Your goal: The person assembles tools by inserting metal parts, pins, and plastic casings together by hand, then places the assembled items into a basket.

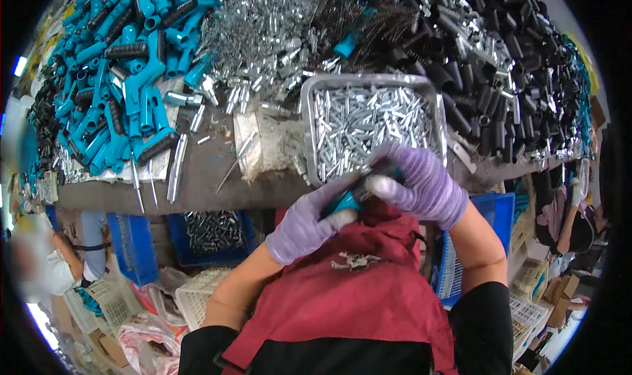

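Observation:
My left hand, in a lavender knit glove, is wrapped round a teal plastic handle, mostly hidden by the fingers. My right hand, gloved the same, is closed just to its right, over the near edge of a metal tray. A dark part shows under its fingers; whether it belongs to the same handle I cannot tell. Many short silvery pins fill the tray. Small metal pieces lie on my dark red apron.
Teal handles with black grips are heaped at the left. Shiny metal fittings and dark springs lie at the back, black tubular parts at the right. Screwdrivers rest by the front edge. A blue bin stands below.

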Tool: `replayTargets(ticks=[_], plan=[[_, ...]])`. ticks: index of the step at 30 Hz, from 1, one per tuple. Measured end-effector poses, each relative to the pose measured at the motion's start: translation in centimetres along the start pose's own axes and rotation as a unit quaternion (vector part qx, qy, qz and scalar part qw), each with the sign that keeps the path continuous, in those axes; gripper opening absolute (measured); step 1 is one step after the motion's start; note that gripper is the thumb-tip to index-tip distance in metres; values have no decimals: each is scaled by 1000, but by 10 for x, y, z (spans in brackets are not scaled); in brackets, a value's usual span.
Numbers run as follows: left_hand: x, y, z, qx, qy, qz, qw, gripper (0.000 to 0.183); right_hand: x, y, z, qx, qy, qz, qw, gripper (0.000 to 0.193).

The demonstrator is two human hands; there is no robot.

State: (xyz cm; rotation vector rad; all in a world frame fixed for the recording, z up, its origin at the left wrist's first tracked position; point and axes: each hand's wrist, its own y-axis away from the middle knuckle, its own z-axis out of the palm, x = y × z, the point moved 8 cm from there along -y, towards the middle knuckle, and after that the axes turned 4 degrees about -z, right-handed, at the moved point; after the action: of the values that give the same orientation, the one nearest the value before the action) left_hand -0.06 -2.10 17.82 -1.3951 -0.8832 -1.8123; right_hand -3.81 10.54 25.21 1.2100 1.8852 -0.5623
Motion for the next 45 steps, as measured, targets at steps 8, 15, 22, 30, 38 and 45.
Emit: replayTargets(ticks=[8, 15, 22, 30, 38, 45], plan=[[54, 20, -37, 212, -460, 384, 772, 50, 87, -91, -149, 146, 583, 21, 799, 30], [27, 20, -66, 278, -488, 331, 758, 59, 99, -119, -151, 133, 618, -72, 772, 29], [49, 16, -75, 326, -434, 355, 761, 47, -52, -57, -71, 63, 239, -309, 918, 34], [43, 20, -75, 291, -379, 375, 794, 54, -105, -70, 4, -109, 260, -400, 872, 28], [24, 41, -105, 394, -241, 368, 807, 64, -141, -184, 29, -30, 114, -358, 926, 30], [7, 44, -106, 284, -65, 369, 883, 52, -170, -246, 232, -169, 337, -480, 792, 31]])
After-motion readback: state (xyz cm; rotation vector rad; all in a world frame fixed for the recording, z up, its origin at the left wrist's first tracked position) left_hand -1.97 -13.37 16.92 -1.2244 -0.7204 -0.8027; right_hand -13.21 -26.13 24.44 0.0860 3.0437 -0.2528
